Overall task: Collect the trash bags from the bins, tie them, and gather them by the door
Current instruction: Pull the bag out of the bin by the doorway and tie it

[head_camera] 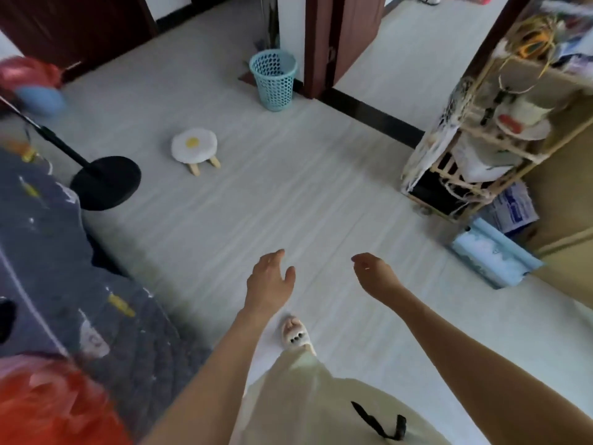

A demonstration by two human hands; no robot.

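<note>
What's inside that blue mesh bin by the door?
Through the holes and open top of the blue mesh bin only its own lattice and the floor behind show; no bag is visible. Its bottom is too blurred to tell.

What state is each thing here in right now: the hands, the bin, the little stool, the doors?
left hand: open, fingers relaxed, holding nothing
right hand: open, fingers loosely curled, holding nothing
blue mesh bin: upright on the floor by the doorway, no bag visible in it
egg-shaped stool: standing upright, nothing on it
brown door: open
wooden shelf: upright, crammed with items
fan base: flat on the floor
</note>
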